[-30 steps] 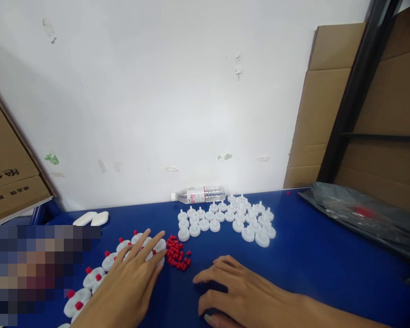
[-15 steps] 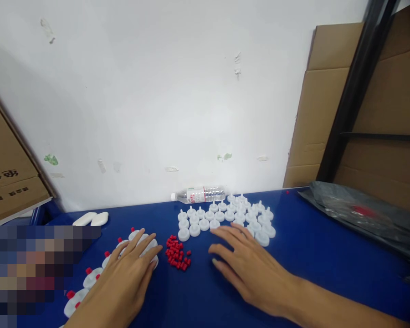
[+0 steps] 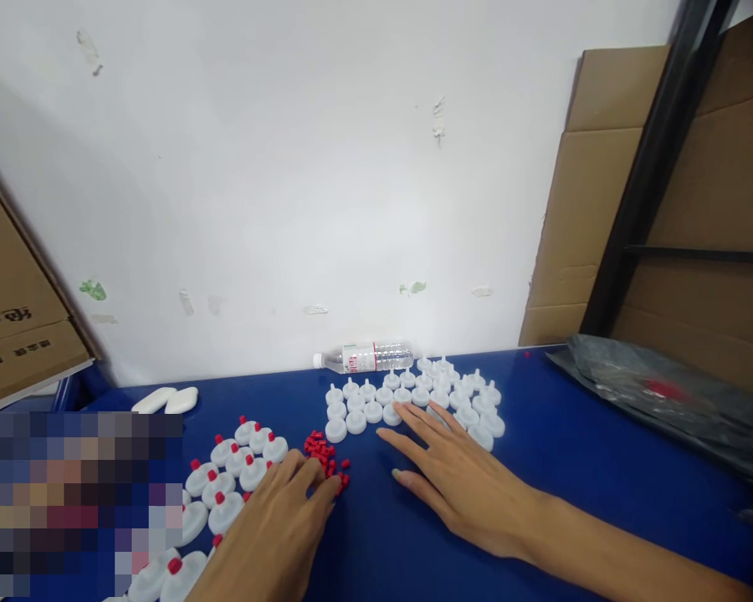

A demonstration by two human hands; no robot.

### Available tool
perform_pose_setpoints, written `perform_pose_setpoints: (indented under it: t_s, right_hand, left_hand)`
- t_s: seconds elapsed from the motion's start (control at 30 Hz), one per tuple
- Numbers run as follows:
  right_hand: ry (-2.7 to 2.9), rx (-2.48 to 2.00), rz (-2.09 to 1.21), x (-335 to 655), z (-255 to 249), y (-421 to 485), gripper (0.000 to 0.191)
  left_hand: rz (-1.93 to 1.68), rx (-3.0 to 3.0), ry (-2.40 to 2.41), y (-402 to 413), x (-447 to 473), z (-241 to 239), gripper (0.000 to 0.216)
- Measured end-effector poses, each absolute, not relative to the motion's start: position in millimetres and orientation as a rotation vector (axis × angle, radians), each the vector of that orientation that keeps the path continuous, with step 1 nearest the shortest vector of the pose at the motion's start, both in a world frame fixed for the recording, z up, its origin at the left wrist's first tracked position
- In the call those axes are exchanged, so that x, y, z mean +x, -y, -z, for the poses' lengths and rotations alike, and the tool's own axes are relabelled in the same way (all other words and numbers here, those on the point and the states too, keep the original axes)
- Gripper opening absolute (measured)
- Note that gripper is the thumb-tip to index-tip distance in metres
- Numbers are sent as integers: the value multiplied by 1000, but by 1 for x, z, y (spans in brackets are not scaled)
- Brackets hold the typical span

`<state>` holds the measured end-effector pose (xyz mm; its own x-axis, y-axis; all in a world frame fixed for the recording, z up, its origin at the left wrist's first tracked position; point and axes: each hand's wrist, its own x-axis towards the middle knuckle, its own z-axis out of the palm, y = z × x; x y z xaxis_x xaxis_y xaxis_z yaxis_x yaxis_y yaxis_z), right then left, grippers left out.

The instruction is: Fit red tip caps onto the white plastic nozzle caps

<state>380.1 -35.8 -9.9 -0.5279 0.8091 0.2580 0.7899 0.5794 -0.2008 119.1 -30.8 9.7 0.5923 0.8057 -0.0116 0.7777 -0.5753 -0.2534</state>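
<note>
My left hand (image 3: 282, 510) is curled downward at the near-left side of a loose pile of small red caps (image 3: 318, 446). Its fingers are bent close together and its fingertips are partly hidden, so what they grip cannot be made out. Under and left of that hand stand several round white nozzle lids with red tips (image 3: 226, 508). My right hand (image 3: 458, 481) hovers with fingers spread, holding nothing, at the near edge of a group of white nozzle lids without red tips (image 3: 355, 420). Its fingers cover some of these lids.
A clear plastic bottle (image 3: 376, 358) lies along the wall behind the lids. Two white oval pieces (image 3: 181, 400) rest at the back left. A dark plastic bag (image 3: 653, 393) lies at the right on the blue table (image 3: 389, 560). Cardboard (image 3: 593, 192) leans beside a black post.
My left hand has moved right from above the red-tipped lids to the red caps, its fingers curling. More red-tipped lids now show. My right hand stays near the white lids, fingers spread wider.
</note>
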Motion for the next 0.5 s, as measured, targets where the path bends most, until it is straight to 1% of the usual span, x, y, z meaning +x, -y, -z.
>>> perform_pose_setpoints:
  t_s: [0.13, 0.23, 0.3, 0.37, 0.5]
  right_hand:
    - [2470, -1340, -99, 382, 10, 35, 57]
    - [2495, -1331, -143, 383, 8, 33, 60]
    - [2501, -1329, -146, 383, 8, 33, 59]
    - [2498, -1307, -108, 381, 7, 34, 54]
    - [2449, -1160, -33, 373, 4, 43, 34]
  left_hand:
    - [-259, -2586, 1283, 32, 124, -16, 57]
    - [-215, -2545, 1234, 30, 121, -10, 51]
    - [-161, -2512, 1221, 29, 118, -3, 48]
    - [-109, -2499, 1207, 28, 115, 2, 48]
    - [15, -2540, 1139, 28, 113, 6, 51]
